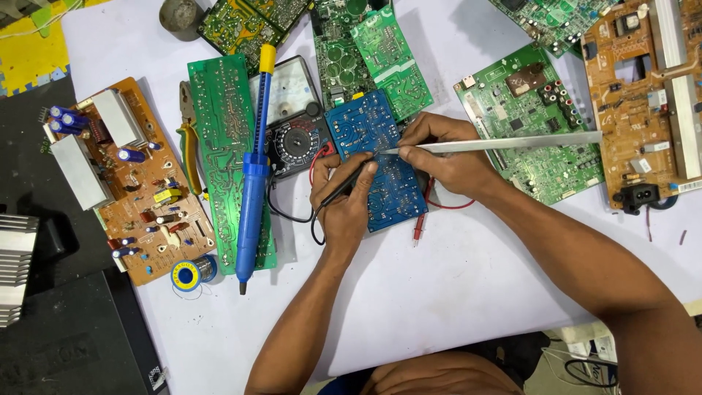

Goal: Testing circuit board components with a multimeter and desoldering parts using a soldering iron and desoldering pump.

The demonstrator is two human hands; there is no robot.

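Observation:
A blue circuit board (369,132) lies solder side up in the middle of the white sheet. My left hand (344,205) grips a black meter probe (348,186) whose tip rests on the board. My right hand (450,157) pinches long metal tweezers (512,143); their point touches the board close to the probe tip, and the handle sticks out to the right. A red probe (419,227) with its red lead lies under my right wrist, beside the board.
An analog multimeter (292,135) sits left of the blue board. A blue desoldering pump (252,183) lies across a long green board (223,139). Brown boards (139,183) (643,95), green boards (537,124), yellow-handled pliers (191,150) and a solder spool (189,274) surround the work.

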